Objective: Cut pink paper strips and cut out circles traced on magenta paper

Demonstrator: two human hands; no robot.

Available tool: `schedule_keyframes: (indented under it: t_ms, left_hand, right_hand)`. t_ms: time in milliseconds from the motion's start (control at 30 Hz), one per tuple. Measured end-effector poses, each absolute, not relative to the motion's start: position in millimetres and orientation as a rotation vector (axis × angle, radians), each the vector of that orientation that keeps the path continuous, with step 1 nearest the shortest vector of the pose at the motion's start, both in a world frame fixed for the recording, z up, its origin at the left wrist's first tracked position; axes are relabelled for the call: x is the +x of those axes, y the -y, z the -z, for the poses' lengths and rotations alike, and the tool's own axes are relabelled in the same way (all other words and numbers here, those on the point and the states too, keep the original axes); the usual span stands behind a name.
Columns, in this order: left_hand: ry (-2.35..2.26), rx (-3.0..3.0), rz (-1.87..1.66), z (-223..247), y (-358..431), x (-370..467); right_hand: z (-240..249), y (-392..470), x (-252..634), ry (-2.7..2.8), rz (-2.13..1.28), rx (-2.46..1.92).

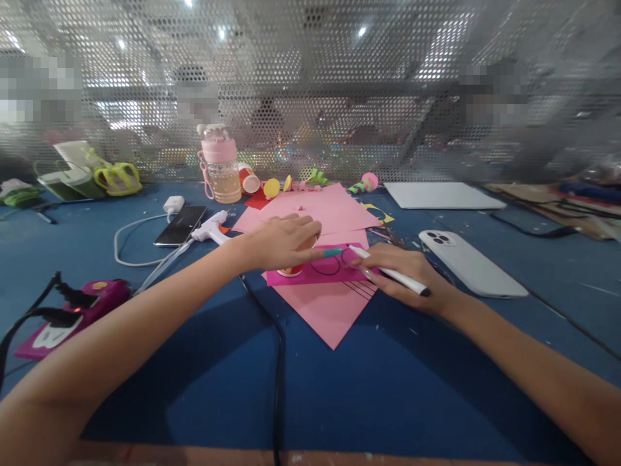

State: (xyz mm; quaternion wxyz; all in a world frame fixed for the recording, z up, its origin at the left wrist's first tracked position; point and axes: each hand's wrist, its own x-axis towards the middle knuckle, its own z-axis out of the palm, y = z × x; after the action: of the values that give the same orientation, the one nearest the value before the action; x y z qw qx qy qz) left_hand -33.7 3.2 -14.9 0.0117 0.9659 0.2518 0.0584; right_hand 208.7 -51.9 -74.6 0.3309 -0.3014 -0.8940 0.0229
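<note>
My right hand [407,275] grips a white marker [400,279] with a black end. Its tip meets a magenta paper strip [286,279], where a circle is drawn and a curved line shows beside the tip. My left hand [286,241] is closed over a small red-and-white paper cup [290,270], mostly hidden beneath the fingers. The left thumb, with a teal nail, stretches over the strip. Under the strip lies a pink paper sheet [332,317] with several dark lines near its right edge.
A hot glue gun [212,228], black phone [179,226] and magenta power strip [92,304] lie left. Behind stand a water bottle [220,165] and paper cups [249,180]. A white phone [470,264] lies right. A black cable [280,362] crosses the blue table.
</note>
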Motion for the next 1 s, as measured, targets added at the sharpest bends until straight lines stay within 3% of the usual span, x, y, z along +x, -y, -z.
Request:
schedule_keyframes:
  t_ms: [167, 367, 467, 600, 1000]
  left_hand:
    - [-0.78, 3.007, -0.238, 19, -4, -31]
    - [-0.829, 2.998, -0.223, 20, -3, -29]
    - [-0.837, 2.988, -0.219, 20, -3, -29]
    - [-0.811, 2.981, -0.206, 19, -3, -30]
    - [-0.825, 2.99, -0.184, 20, -1, -27]
  right_hand:
    - [76, 60, 202, 2.17, -0.222, -0.809]
    - [75, 81, 179, 1.627, -1.021, -0.92]
    - [72, 86, 165, 1.538, -1.158, -0.932]
    - [72, 85, 151, 1.706, -1.054, -1.004]
    - [78, 62, 118, 2.318, -0.228, -0.833]
